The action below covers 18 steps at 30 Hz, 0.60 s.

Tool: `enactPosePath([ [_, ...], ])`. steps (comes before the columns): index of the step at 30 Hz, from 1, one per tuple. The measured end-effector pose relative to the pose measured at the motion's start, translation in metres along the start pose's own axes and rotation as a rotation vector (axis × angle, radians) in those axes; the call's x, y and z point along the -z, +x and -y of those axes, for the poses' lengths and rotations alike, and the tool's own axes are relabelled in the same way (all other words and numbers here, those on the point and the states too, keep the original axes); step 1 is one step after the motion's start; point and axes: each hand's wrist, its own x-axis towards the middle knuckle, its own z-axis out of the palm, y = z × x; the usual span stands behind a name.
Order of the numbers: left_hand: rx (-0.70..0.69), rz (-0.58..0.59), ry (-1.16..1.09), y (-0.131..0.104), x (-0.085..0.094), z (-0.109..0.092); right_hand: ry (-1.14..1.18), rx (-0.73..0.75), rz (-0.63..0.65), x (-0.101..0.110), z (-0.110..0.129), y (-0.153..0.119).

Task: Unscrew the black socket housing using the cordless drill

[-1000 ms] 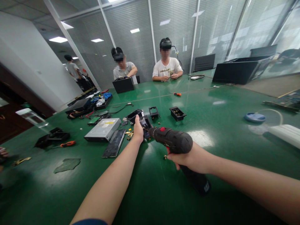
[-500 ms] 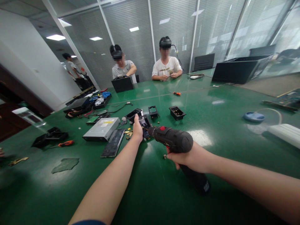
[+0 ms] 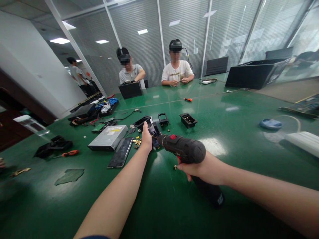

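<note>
My right hand is wrapped round the grip of a black cordless drill. The drill points left, its tip at a dark plastic part. That part is held by my left hand, thumb up; its other fingers are mostly hidden. Whether the bit touches the part I cannot tell. Small brass pieces lie just left of my left hand. Behind it sits a black plastic housing. A black frame and a black box with brass bits inside stand farther back.
Left of my forearm are a silver optical drive, a dark phone-like slab and an orange-handled screwdriver. Two people sit across the green table. A large black case stands at the far right.
Almost nothing differs. The drill and my right hand sit a few pixels lower, while my left hand keeps its hold on the plastic part.
</note>
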Motion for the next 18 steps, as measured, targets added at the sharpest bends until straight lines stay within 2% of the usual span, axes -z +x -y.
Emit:
enactPosePath([
  [9, 0.027, -0.009, 0.000, -0.004, -0.002, -0.003, 0.034, -0.037, 0.029, 0.001, 0.019, -0.006],
  [18, 0.032, -0.018, -0.008, -0.004, -0.001, -0.001, 0.024, -0.047, 0.022, 0.001, 0.012, -0.004],
])
